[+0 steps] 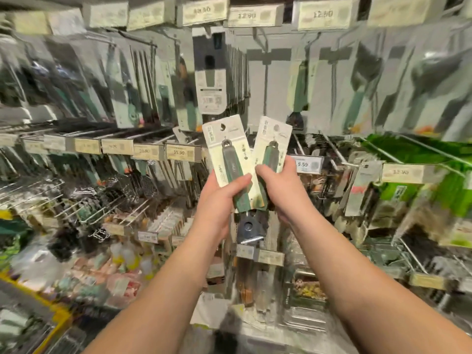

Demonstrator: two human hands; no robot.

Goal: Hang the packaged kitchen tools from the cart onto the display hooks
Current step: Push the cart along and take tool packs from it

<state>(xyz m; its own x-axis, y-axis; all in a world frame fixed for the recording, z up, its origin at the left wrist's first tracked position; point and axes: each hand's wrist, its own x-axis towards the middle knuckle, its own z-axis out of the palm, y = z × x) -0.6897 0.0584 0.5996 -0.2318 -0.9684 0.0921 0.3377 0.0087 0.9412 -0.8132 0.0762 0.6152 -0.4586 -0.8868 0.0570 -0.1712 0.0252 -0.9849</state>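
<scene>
Two packaged kitchen tools on pale cards, each with a green handle, are held up side by side before the display wall. My left hand (219, 200) grips the left package (226, 146) with the thumb across its handle. My right hand (286, 190) grips the right package (272, 141), fingers wrapped over its lower half. The cards fan apart at the top and their lower ends overlap. A metal tool head (249, 226) hangs below the hands. The cart is out of view.
Rows of metal hooks (158, 131) carry hanging packaged tools, with price tags (182, 152) along each rail. A full row of grey packages (212, 72) hangs just above the held cards. Green packages (434, 175) fill the right side. The picture is blurred by motion.
</scene>
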